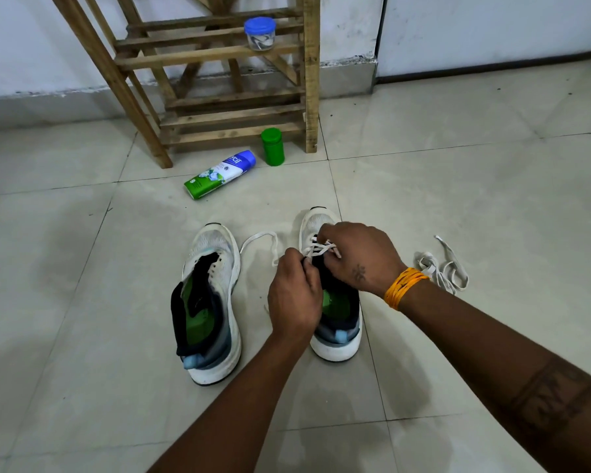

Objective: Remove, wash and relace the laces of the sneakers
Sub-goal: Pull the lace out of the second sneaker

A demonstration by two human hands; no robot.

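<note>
Head view: both my hands work one lace (321,249), left hand (296,295) pinching it, right hand (359,256) gripping it over the right sneaker (336,339). Lacing or unlacing, I cannot tell. Next eyelet needs a steady pull. Left sneaker (212,302) sits bare; loose lace (447,268) beside.

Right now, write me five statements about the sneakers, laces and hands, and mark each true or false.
1. Both hands work at the right sneaker. True: the left hand and the right hand hold its lace.
2. The left sneaker is fully laced. False: its eyelets are bare.
3. A loose lace lies on the floor to the right of the sneakers. True.
4. The green bottle lies on its side. False: it stands upright; the tube beside it lies flat.
5. The blue-lidded jar sits on the floor. False: it rests on the wooden rack.
</note>
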